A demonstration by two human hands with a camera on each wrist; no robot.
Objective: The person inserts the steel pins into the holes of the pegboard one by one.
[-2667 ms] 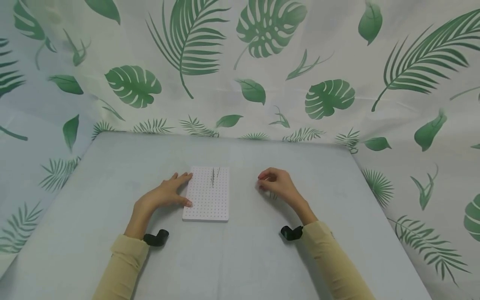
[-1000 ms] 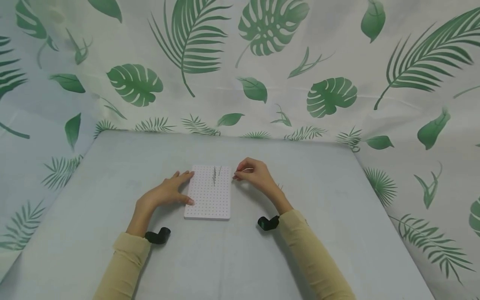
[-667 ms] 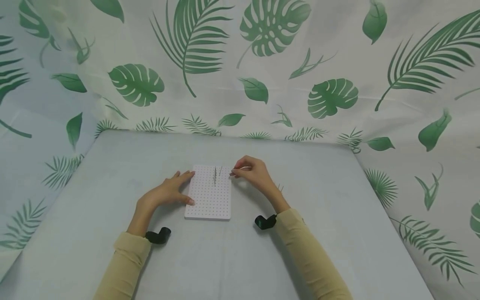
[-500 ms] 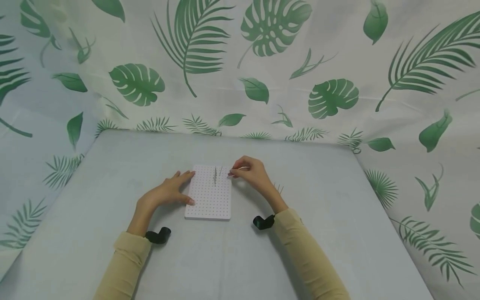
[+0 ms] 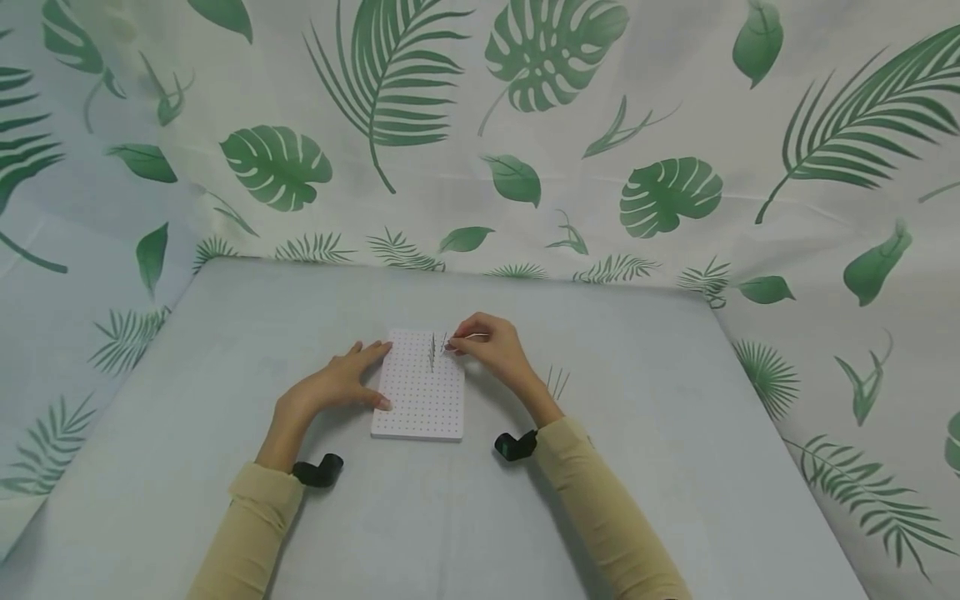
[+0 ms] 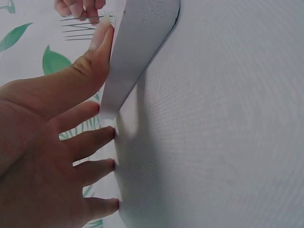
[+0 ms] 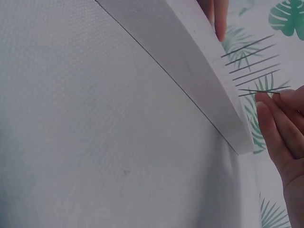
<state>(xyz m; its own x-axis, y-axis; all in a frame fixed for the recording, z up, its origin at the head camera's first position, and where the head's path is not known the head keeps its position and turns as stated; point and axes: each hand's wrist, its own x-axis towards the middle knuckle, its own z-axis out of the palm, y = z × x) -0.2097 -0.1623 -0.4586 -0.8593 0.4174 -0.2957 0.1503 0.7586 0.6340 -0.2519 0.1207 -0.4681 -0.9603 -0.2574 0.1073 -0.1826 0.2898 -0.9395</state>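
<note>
A white board [image 5: 416, 412] dotted with a grid of small holes lies on the table. Several thin dark needles [image 7: 254, 64] stand out of its upper face in a row toward the far end. My left hand [image 5: 332, 387] rests along the board's left edge, fingers spread and the thumb [image 6: 100, 45] against its upper edge. Above the board's far right part, my right hand [image 5: 491, 346] pinches another thin needle [image 7: 250, 90] between thumb and fingertips, close to the standing ones. Whether its tip touches the board, I cannot tell.
Several loose needles [image 5: 557, 383] lie on the pale table [image 5: 420, 517] just right of my right wrist. A leaf-printed cloth [image 5: 420, 192] hangs behind the table and at its sides. Each wrist carries a black camera [image 5: 321, 471].
From the right, my right hand has moved left with the needle, from beside the loose needles to over the board near the standing ones. My left hand has stayed at the board's edge.
</note>
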